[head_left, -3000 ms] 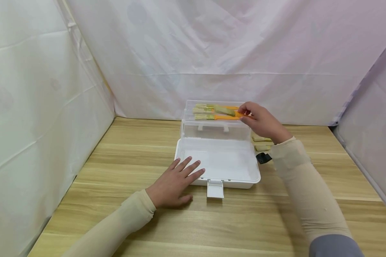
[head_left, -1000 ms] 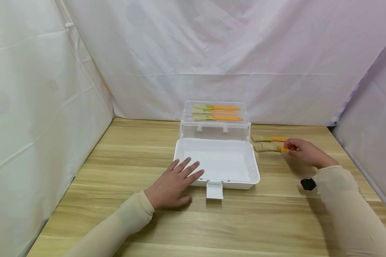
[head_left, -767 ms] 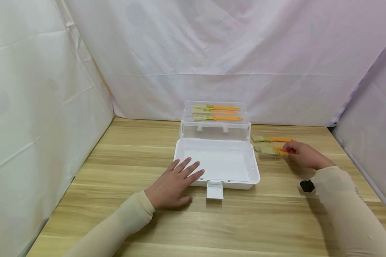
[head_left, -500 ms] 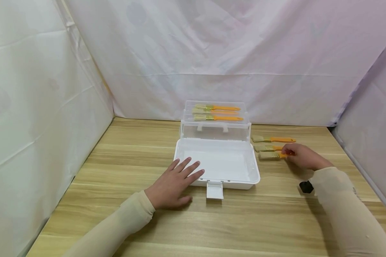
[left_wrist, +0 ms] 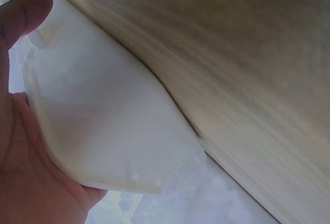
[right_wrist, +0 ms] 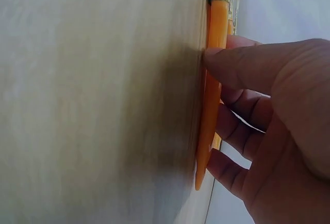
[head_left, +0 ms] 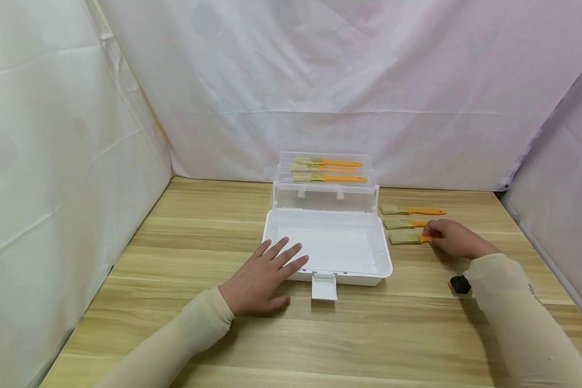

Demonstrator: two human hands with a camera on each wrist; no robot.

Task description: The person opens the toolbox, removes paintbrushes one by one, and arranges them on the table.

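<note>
My right hand pinches the orange handle of a paintbrush between thumb and fingers. That brush lies low at the table, its pale bristles pointing left. In the right wrist view the thumb presses on the handle and the fingers curl at its other side. Two more paintbrushes lie just behind it, the middle one and the far one. My left hand rests with spread, straight fingers over the left front corner of a white plastic box, whose lid is raised.
Several more orange-handled paintbrushes lie on the clear raised lid section at the back of the box. A white latch hangs from its front edge. White cloth walls enclose the wooden table.
My right hand has come from the lid to the table at the right with a paintbrush, then drawn it toward me, in front of two other brushes. My left hand stays put.
</note>
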